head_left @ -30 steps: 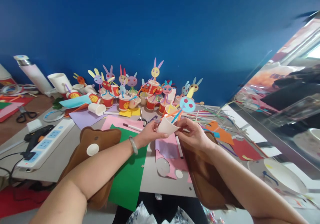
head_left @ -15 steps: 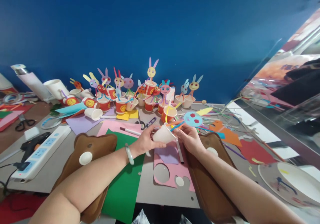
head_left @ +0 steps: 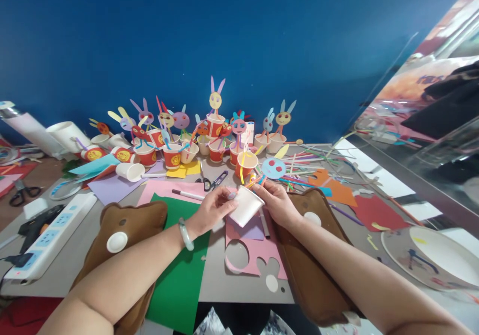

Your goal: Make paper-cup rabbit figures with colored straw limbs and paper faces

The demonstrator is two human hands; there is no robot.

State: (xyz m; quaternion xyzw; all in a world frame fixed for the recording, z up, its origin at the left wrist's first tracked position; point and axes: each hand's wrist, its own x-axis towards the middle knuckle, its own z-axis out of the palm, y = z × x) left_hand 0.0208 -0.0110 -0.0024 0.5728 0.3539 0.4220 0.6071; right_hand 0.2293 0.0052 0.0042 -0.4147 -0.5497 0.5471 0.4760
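A white paper cup (head_left: 245, 209) is tilted in front of me, held between my two hands. My left hand (head_left: 213, 207) pinches its left side, the thumb resting on the wall. At the right rim, my right hand (head_left: 279, 202) is closed on the cup, with the fingers partly hidden. A blue paper rabbit head (head_left: 274, 168) with red eyes and a yellow ear sticks out above the right hand. Its orange and blue stems run down to the cup's rim; where they end is hidden. Behind it stands a red paper cup (head_left: 247, 165) with yellow stems.
Several cups with paper rabbits (head_left: 172, 155) line the blue wall. Scissors (head_left: 215, 180), a marker (head_left: 187, 195), green paper (head_left: 179, 270) and pink cut-out paper (head_left: 254, 255) lie around. Brown pouches (head_left: 119, 225) sit under my arms; a power strip (head_left: 52, 235) is left, stems (head_left: 307, 158) right.
The cup has turned more upright, its base now pointing down. My left hand has shifted from wrapping it to pinching its side. The rabbit head has moved left and down; the whole view has shifted.
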